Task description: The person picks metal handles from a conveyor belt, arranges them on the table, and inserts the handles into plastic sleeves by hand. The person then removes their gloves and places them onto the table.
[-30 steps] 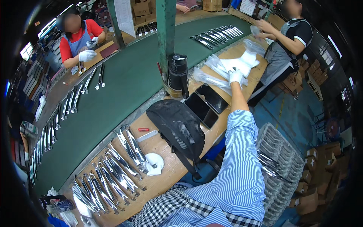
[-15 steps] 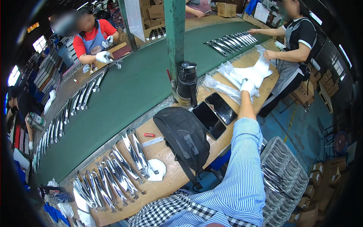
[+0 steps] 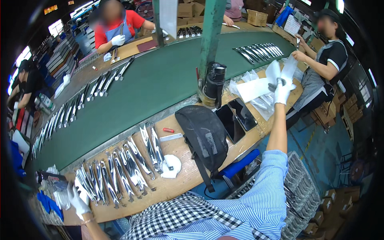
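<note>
At the right end of the wooden bench (image 3: 188, 176), my right hand (image 3: 282, 93), in a white glove with grey fingertips, is closed on thin white sheets (image 3: 256, 89). Part of the sheets stands up beyond my fingers. Crumpled clear plastic bags (image 3: 264, 108) lie under and around them. My left hand (image 3: 78, 201), also gloved, is at the bench's left end with its fingers stretched and apart. It is beside a row of shiny curved metal bars (image 3: 114, 176) and appears to hold nothing. A few more bars (image 3: 152, 144) lie by a round white pad (image 3: 171, 166).
A black mesh backpack (image 3: 204, 140), two phones (image 3: 230, 128) and a black bottle (image 3: 215, 82) occupy the bench's middle. A green post (image 3: 214, 36) rises behind. The green conveyor (image 3: 160, 72) carries more bars. Co-workers stand across and at right; a grey crate (image 3: 300, 192) sits below.
My left hand has come into view at the lower left. My right hand has lifted and shifted the white sheets. The right co-worker's hand has left the conveyor bars and now holds a small object.
</note>
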{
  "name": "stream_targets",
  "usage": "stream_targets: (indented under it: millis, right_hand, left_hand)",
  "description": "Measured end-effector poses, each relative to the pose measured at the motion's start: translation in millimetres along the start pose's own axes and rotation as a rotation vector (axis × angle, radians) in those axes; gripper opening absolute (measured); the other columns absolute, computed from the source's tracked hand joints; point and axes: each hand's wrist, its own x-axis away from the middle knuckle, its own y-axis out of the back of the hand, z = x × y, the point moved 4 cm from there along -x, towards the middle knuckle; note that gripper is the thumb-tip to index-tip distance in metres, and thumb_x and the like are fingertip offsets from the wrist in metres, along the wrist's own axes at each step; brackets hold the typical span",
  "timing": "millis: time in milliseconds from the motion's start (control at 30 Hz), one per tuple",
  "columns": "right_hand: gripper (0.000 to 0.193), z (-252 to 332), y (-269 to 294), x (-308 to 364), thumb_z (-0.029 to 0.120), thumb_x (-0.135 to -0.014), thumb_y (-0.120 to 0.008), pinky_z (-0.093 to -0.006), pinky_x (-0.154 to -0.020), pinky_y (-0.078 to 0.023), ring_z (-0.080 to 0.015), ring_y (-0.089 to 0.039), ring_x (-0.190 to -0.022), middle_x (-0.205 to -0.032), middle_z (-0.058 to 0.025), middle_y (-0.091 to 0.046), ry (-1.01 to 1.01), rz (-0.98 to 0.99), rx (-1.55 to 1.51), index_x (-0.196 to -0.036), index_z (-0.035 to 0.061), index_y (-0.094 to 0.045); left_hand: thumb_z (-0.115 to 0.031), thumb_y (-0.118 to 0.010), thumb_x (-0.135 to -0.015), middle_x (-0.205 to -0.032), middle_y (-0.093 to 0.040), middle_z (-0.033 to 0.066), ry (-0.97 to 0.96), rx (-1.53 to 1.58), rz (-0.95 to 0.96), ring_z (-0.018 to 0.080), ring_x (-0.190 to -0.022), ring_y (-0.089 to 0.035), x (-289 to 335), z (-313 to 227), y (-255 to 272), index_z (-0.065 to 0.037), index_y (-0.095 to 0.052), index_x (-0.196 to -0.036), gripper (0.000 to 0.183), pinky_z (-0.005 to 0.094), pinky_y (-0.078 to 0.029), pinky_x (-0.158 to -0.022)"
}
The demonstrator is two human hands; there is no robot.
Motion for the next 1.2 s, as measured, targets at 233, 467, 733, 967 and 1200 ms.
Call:
stream_targets:
  millis: [233,467,733,967,1200]
  right_hand:
    - [0.026,128.6,-8.5,69.9,0.014,-0.096,-0.054,-0.0354,-0.069,-0.059,-0.0281,-0.069,-0.078,-0.096,-0.0168,-0.062,0.193,0.146,-0.161,-0.108,-0.0089,-0.053]
    - [0.016,213.2,-53.6,306.4,0.004,-0.077,-0.067,-0.0346,-0.066,-0.053,-0.0272,-0.065,-0.074,-0.088,-0.0106,-0.067,0.867,0.655,0.288,-0.092,0.0041,-0.066]
    - [0.026,164.6,-69.4,468.8,0.011,-0.078,-0.059,-0.0319,-0.082,-0.052,-0.0216,-0.064,-0.094,-0.105,-0.009,-0.063,1.066,1.228,0.191,-0.103,0.0031,-0.058]
    - [0.025,133.4,-82.6,515.5,0.011,-0.081,-0.057,-0.0332,-0.088,-0.05,-0.0225,-0.063,-0.098,-0.108,-0.0083,-0.063,1.057,1.564,0.038,-0.105,0.0047,-0.057]
    - [0.025,118.6,-105.2,556.5,0.016,-0.085,-0.058,-0.0354,-0.087,-0.048,-0.024,-0.062,-0.101,-0.111,-0.0087,-0.063,1.039,1.807,-0.034,-0.107,0.0043,-0.058]
  left_hand:
    - [-0.01,-0.051,-0.097,-0.105,-0.063,0.0065,-0.077,0.228,0.289,0.0106,-0.083,-0.06,29.8,-63.9,-105.0,0.0,-0.057,-0.124,0.029,0.0224,-0.05,-0.076]
    - [-0.066,-0.048,-0.088,-0.121,-0.059,0.019,0.387,0.811,1.173,0.0286,-0.101,-0.064,136.2,-180.7,-219.0,0.008,-0.041,-0.133,0.087,0.0425,-0.055,-0.084]
    - [-0.044,-0.054,-0.095,-0.127,-0.056,0.019,0.821,1.153,1.287,0.0285,-0.114,-0.059,145.5,-184.1,-252.0,0.004,-0.042,-0.134,0.063,0.0435,-0.049,-0.097]
    - [-0.003,-0.066,-0.086,-0.111,-0.065,0.0114,0.637,1.039,1.064,0.0203,-0.097,-0.067,122.6,-122.7,-226.2,-0.001,-0.054,-0.123,0.039,0.0355,-0.057,-0.085]
    - [0.002,-0.067,-0.085,-0.111,-0.064,0.0063,0.502,0.934,0.708,0.0161,-0.101,-0.064,99.7,-86.6,-175.7,-0.004,-0.056,-0.122,0.039,0.0299,-0.054,-0.089]
